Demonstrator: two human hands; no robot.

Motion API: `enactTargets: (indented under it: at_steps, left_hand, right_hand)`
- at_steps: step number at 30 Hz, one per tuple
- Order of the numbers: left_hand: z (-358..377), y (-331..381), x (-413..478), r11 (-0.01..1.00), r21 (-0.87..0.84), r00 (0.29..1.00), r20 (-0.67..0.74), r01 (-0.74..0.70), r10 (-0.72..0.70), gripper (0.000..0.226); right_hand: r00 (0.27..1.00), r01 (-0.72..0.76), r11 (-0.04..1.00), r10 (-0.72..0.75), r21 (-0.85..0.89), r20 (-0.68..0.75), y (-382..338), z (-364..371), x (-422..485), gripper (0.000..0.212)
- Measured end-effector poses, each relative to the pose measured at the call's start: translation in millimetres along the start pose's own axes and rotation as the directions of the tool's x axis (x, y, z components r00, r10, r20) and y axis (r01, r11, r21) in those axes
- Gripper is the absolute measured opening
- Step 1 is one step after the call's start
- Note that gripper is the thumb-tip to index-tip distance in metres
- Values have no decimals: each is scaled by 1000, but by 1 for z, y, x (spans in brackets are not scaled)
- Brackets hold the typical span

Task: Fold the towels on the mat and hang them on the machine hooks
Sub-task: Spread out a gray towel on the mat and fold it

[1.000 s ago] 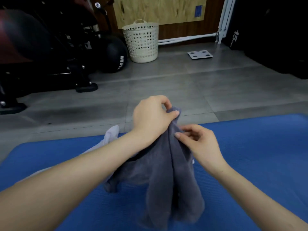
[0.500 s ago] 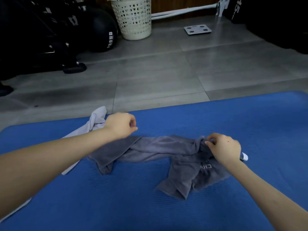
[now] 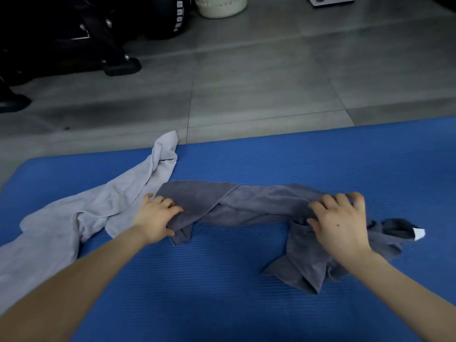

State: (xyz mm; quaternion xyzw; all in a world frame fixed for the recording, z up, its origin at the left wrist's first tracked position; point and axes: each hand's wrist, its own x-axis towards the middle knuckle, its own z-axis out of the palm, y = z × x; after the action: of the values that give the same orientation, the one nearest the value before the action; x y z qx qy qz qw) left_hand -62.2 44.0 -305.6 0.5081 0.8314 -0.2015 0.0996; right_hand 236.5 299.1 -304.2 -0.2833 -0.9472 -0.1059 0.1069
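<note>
From the head camera I look down on a blue mat that fills the lower half of the view, with grey floor tiles beyond its far edge.

A dark grey towel lies across the middle of the mat, pulled into a long twisted band between my two hands. My left hand grips its left end, fingers curled over the top of the cloth and thumb tucked under the edge. My right hand is clamped on the bunched right part, fingers hooked over the far side of the fold. More of the towel lies crumpled under and in front of that hand. A small white tag sticks out at the far right corner.

A light grey towel lies unfolded on the left of the mat, rumpled. One corner reaches just past the far edge onto the floor, and its near end runs off the left side of the view. It touches the dark towel beside my left hand.

At the top I see the black base of an exercise machine and a black ball beside it. Further right are the bottom of a white basket and the edge of a bathroom scale, all on the floor, well apart from the mat.
</note>
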Motion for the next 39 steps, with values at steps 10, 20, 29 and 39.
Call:
enactTargets:
  at_steps: [10, 20, 29, 39]
  left_hand:
    - [-55, -11, 0, 496, -867, 916, -237, -49, -324, 20]
    - [-157, -5, -23, 203, -946, 946, -286, -253, -151, 14]
    - [-206, 2, -43, 539, -751, 873, -484, -381, -58, 52]
    - [-281, 26, -54, 663, -624, 811, -584, -413, -45, 7]
  right_hand:
    - [998, 57, 892, -60, 449, -8, -86, 13, 41, 46]
    - [994, -36, 260, -90, 965, 62, -129, -74, 111, 34]
    - [993, -65, 264, 110, 962, 37, -98, -145, 125, 16]
    - [990, -139, -148, -10, 979, 139, -57, -200, 123, 9]
